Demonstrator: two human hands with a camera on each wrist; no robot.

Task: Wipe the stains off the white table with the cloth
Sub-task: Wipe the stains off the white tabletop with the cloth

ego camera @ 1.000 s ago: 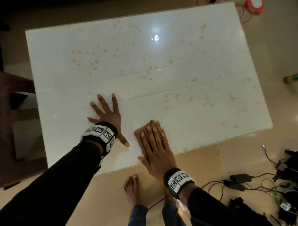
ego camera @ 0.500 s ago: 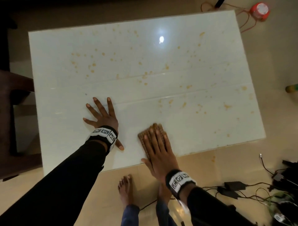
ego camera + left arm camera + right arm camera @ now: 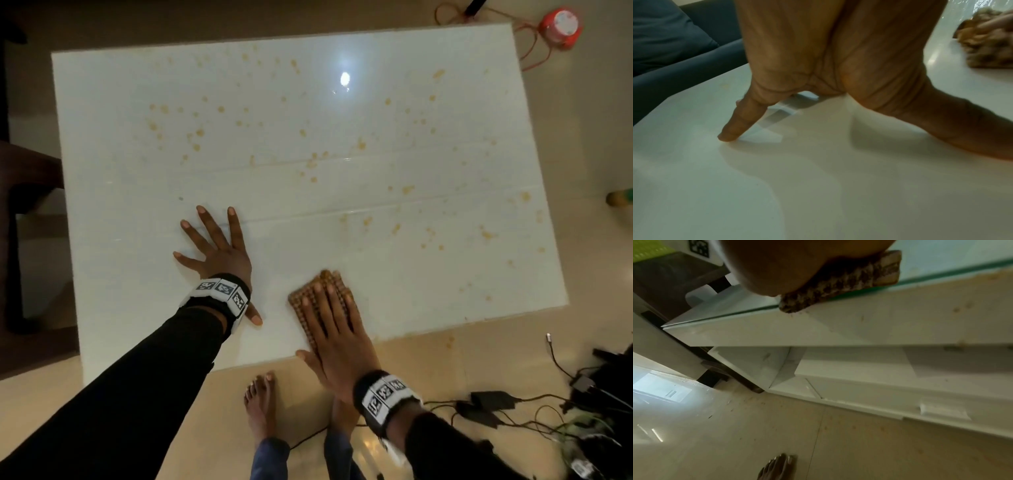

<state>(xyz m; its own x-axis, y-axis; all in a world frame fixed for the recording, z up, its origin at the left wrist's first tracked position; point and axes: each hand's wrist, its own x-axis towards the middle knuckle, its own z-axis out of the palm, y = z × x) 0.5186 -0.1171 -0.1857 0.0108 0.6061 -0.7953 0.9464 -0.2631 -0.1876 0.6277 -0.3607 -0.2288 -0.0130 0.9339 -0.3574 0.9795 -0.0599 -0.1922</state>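
Note:
A white glossy table (image 3: 120, 120) carries several orange-brown stains (image 3: 311, 164) across its far half and its right side. A brown checked cloth (image 3: 310, 301) lies near the front edge, folded flat. My right hand (image 3: 337, 329) presses on it with straight fingers, the palm reaching past the table's edge. In the right wrist view the cloth (image 3: 840, 283) sits squeezed under the palm at the table's edge (image 3: 756, 331). My left hand (image 3: 215, 253) rests flat on the table to the left of the cloth, fingers spread. The left wrist view shows the cloth (image 3: 988, 40) at the far right.
A red round object (image 3: 561, 27) with an orange cord lies on the floor beyond the far right corner. Black cables and adapters (image 3: 493, 404) crowd the floor at the right. My bare foot (image 3: 260, 404) stands just before the front edge. A dark seat (image 3: 30, 171) is at the left.
The right hand has slid the cloth a little back toward the front edge. The left hand has stayed flat on the table. The head view has shifted slightly.

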